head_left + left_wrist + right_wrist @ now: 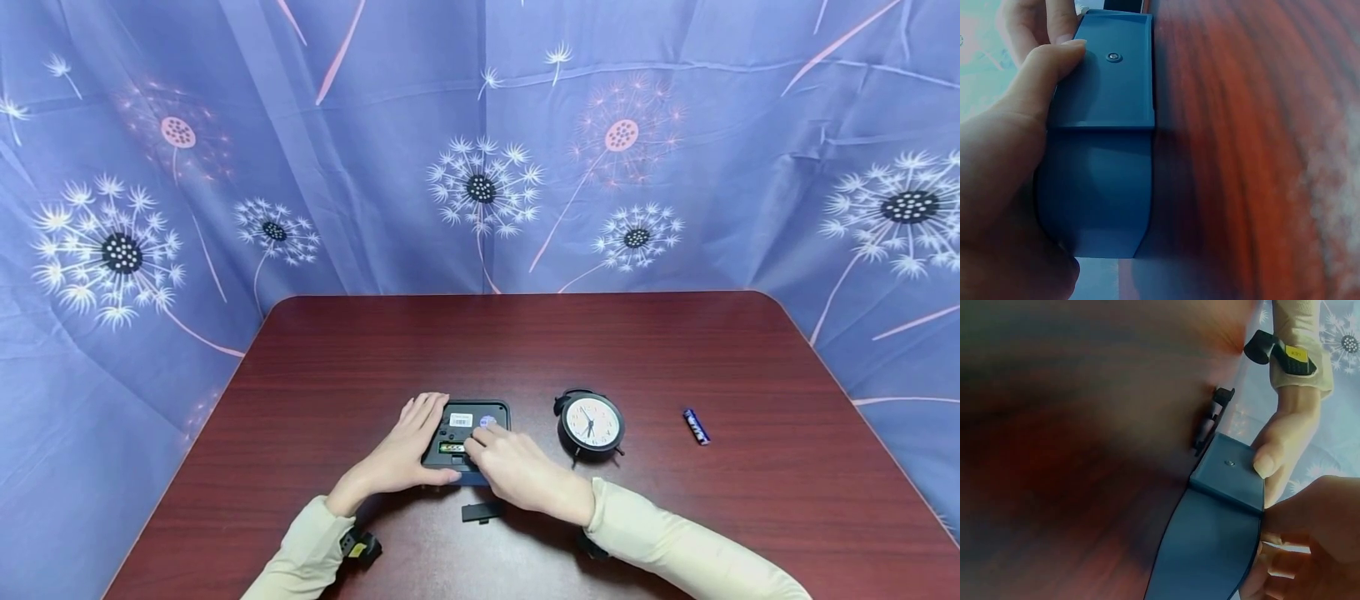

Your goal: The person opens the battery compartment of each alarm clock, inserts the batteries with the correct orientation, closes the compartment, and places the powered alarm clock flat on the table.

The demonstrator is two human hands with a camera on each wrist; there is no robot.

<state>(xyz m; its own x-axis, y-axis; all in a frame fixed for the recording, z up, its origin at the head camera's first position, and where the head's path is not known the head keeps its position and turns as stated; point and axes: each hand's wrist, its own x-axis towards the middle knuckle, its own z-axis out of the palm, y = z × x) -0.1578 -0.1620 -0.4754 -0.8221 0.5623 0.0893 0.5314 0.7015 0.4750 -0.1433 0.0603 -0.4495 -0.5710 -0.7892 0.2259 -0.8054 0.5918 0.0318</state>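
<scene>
Near the front middle of a dark red wood-grain table [360,342], a boxy device [461,435] lies with its flat back facing up, between a person's two hands. Sunk into that back is a battery [452,448], green and pale, its long axis running left to right, roughly in line with the device's front edge. The right hand [528,475] is nearer to it: its bent fingers cover the battery's right end, though whether they pinch it or only touch it cannot be told. The left hand [408,446] spreads round the device's left side and holds it, fingers along the far part, thumb against the blue front side. That side looks like smooth, matte plastic, with a stepped profile and a small round screw [1114,57]. The black back carries a white barcode label [461,421]. Just in front lies a thin, dark, rectangular cover [481,512]. To the right stands a round black alarm clock [591,422] with a white dial and short legs; farther right, well apart, lies a loose blue-and-silver battery [696,427]. Behind hangs creased blue fabric [375,167] printed with dandelions.
</scene>
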